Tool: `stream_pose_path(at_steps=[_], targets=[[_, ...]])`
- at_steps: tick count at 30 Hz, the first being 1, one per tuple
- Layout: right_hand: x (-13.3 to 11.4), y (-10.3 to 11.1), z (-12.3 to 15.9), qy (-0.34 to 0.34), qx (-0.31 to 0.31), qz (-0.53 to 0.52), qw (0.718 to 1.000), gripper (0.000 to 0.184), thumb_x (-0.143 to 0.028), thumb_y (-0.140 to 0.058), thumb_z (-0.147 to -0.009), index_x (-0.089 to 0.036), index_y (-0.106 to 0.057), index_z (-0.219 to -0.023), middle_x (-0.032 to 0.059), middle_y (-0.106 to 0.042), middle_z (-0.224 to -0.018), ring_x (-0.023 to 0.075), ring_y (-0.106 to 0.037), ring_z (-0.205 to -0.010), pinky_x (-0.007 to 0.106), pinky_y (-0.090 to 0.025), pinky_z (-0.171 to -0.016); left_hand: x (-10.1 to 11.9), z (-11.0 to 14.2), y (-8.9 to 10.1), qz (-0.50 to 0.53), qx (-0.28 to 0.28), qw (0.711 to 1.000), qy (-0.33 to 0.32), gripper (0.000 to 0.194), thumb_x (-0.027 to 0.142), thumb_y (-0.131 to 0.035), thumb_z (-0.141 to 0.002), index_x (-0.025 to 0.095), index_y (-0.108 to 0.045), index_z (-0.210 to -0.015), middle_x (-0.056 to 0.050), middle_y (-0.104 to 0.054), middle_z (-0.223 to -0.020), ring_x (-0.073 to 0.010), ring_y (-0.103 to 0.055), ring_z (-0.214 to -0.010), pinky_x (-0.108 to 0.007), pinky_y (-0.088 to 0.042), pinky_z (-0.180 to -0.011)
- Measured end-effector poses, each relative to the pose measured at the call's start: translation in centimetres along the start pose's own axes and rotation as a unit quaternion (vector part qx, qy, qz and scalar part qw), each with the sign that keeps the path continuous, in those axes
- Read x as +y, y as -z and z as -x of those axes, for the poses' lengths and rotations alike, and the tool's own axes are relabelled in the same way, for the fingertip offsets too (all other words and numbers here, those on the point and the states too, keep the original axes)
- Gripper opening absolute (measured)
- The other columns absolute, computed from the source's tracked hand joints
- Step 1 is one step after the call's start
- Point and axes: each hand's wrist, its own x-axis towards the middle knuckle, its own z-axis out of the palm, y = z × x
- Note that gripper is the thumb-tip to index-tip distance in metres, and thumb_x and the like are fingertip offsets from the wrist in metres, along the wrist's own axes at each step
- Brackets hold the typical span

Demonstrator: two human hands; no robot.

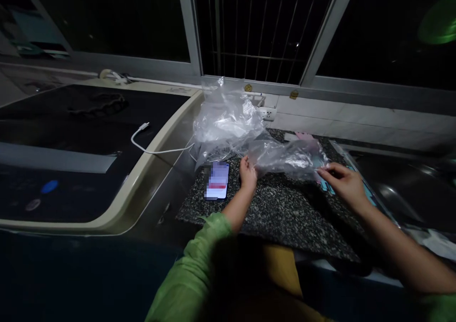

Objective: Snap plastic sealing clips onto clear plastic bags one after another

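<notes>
A clear plastic bag (285, 158) is stretched between my two hands above the dark speckled counter (281, 208). My left hand (248, 174) grips its left end with curled fingers. Thumb and fingers of my right hand (344, 184) pinch its right end. Behind my left hand rises a crumpled heap of clear plastic (228, 118); whether it joins the bag I hold, I cannot tell. A phone with a lit screen (217, 182) lies on the counter just left of my left hand.
To the left stands a washing machine with a dark lid (89, 170), a white charging cable (156, 151) lying over its edge. A sink (399, 184) is at the right. A power socket (267, 113) and pink item (306, 139) sit behind the bag, below the barred window (256, 32).
</notes>
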Motion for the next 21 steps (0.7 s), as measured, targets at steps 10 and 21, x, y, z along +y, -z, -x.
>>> stream_pose_path(at_steps=[10,21], targets=[[2.2,0.3,8.7,-0.147,-0.2,-0.007,0.969,0.037,-0.057,-0.065,-0.056,-0.021,-0.066,-0.066,0.0053,-0.063,-0.067,0.0183,-0.055,-0.061,0.033,-0.046,-0.059,1.5,2.4,4.4,-0.098,-0.152,0.979,0.093,0.046,0.054,-0.042,-0.077,0.013,-0.063,-0.085,-0.007,-0.067,-0.078,-0.0117,-0.056,-0.055,-0.022,-0.041,-0.046],[4.2,2.6,1.1,-0.209,-0.194,-0.01,0.958,0.053,-0.066,-0.064,-0.049,-0.017,-0.064,-0.068,0.0027,-0.062,-0.063,0.0141,-0.052,-0.057,0.027,-0.041,-0.054,3.1,4.2,6.4,-0.278,-0.242,0.923,-0.112,0.016,0.03,-0.056,-0.07,0.017,-0.064,-0.066,-0.003,-0.063,-0.073,-0.0151,-0.058,-0.072,-0.028,-0.045,-0.07]])
